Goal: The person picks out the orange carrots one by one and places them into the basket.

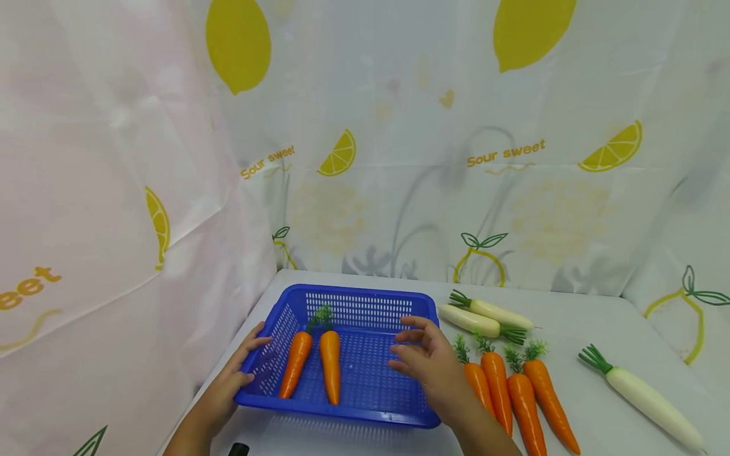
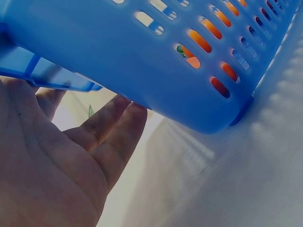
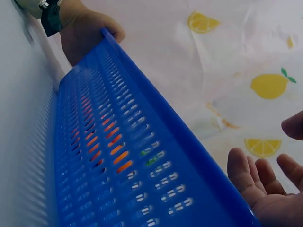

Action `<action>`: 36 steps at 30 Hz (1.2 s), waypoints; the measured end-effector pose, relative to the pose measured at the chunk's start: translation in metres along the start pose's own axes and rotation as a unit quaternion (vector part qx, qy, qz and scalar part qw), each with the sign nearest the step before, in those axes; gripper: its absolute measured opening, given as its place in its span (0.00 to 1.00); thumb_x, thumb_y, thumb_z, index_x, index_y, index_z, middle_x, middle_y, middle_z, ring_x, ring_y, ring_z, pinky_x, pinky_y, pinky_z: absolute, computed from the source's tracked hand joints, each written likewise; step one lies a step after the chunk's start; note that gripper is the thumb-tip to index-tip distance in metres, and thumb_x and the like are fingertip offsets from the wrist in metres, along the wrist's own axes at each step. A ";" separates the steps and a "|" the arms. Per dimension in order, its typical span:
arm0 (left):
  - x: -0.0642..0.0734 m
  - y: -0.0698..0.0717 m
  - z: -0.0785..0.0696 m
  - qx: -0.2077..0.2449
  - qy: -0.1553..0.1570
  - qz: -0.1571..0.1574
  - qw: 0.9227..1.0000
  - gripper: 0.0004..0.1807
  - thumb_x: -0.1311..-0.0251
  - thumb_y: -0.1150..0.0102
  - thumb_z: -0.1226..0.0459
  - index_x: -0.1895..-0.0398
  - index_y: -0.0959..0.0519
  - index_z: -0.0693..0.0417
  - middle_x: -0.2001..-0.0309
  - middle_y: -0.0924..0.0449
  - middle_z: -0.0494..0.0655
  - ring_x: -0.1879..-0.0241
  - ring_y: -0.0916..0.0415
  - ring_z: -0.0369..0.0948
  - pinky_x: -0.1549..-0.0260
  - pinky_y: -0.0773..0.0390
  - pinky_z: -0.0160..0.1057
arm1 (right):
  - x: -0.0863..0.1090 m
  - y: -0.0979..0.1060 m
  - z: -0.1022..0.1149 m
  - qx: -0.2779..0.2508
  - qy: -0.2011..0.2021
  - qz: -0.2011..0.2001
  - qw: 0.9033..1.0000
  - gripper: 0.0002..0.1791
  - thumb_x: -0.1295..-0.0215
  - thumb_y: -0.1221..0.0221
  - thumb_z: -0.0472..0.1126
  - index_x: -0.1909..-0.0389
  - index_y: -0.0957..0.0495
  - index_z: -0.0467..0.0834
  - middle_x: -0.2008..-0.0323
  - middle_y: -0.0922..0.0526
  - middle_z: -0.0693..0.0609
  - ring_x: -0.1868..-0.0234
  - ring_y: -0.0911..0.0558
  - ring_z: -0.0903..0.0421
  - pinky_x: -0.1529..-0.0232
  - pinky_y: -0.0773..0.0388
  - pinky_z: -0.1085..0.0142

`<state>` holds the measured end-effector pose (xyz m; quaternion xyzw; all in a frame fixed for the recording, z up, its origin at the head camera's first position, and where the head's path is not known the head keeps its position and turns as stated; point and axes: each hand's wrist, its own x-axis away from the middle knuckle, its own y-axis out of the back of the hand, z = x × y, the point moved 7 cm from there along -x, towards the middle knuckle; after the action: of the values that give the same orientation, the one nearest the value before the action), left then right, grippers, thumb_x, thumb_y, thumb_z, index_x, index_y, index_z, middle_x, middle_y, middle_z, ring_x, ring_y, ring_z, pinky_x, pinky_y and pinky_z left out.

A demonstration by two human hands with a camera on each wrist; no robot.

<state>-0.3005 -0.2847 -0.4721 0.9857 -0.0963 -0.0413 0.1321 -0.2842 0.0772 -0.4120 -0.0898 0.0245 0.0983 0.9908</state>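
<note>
A blue plastic basket [image 1: 365, 415] with slotted walls rests on the white table. Two carrots [image 1: 294, 364] with green tops lie in its left half, one beside the other. My left hand [image 1: 219, 386] holds the basket's left rim, with fingers and thumb reaching over the edge. In the left wrist view, two fingertips [image 2: 135, 111] meet the outside of the wall. Over the basket's right end hovers my right hand [image 1: 428, 367], its fingers loosely bent and nothing in it. The right wrist view has that hand [image 3: 274, 194] beside the rim.
Right of the basket lie several carrots [image 1: 525, 405] in a row. Two white radishes [image 1: 499, 313] are behind them, and another radish [image 1: 653, 399] lies farther right. Lemon-printed curtains [image 1: 399, 209] enclose the table. A small black object [image 1: 239, 449] shows at the front edge.
</note>
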 end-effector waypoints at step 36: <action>0.001 -0.001 -0.002 0.002 -0.010 0.007 1.000 0.40 0.44 0.58 0.74 0.22 0.37 0.53 0.13 0.70 0.48 0.19 0.74 0.72 0.33 0.46 0.77 | 0.023 0.082 -0.005 0.108 -0.009 -0.101 0.989 0.25 0.27 0.42 0.32 0.31 0.31 0.41 0.42 0.27 0.36 0.47 0.18 0.49 0.50 0.14 0.64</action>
<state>-0.2987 -0.2831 -0.4708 0.9848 -0.1049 -0.0505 0.1291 -0.2781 0.1599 -0.4329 0.0162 0.0173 -0.0046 0.9997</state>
